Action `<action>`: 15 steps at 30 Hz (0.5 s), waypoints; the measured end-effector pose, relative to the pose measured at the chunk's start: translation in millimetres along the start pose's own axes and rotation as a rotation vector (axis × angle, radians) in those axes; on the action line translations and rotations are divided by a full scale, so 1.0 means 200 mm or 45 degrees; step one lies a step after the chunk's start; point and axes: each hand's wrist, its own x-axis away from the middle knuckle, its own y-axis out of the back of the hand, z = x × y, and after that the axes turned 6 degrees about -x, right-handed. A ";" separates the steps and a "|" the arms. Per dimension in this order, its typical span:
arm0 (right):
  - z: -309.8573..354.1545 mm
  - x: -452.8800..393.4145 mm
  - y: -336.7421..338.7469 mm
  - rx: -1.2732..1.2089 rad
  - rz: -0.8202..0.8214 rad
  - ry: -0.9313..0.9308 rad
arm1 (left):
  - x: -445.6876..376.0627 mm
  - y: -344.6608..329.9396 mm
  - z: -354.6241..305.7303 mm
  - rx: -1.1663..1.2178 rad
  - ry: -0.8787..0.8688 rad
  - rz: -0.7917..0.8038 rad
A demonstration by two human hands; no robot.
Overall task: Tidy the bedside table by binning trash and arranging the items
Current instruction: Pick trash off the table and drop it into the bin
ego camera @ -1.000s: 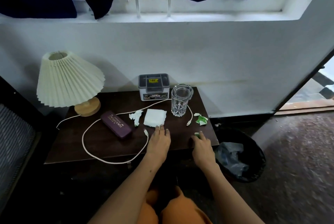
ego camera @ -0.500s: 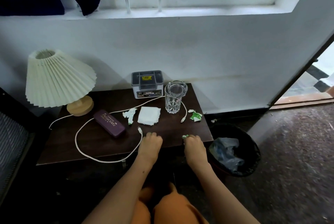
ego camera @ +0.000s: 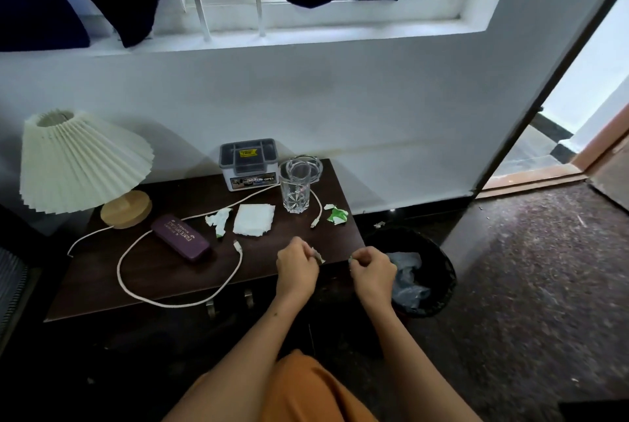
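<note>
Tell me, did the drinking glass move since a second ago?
No. The drinking glass stands in the same spot, just right of the grey storage box at the table's back edge; only the camera shifted.

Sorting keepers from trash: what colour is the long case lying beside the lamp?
Dark purple with pale lettering on its lid; the case shows in the head view.
</note>
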 end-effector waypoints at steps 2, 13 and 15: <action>-0.04 -0.03 0.07 -0.032 -0.089 -0.073 | 0.01 -0.08 -0.08 0.026 -0.057 0.025; -0.33 -0.23 0.40 0.038 -0.328 -0.171 | 0.06 -0.56 -0.39 0.042 -0.217 0.281; -0.35 -0.27 0.42 0.060 -0.345 -0.175 | 0.05 -0.63 -0.43 0.040 -0.191 0.297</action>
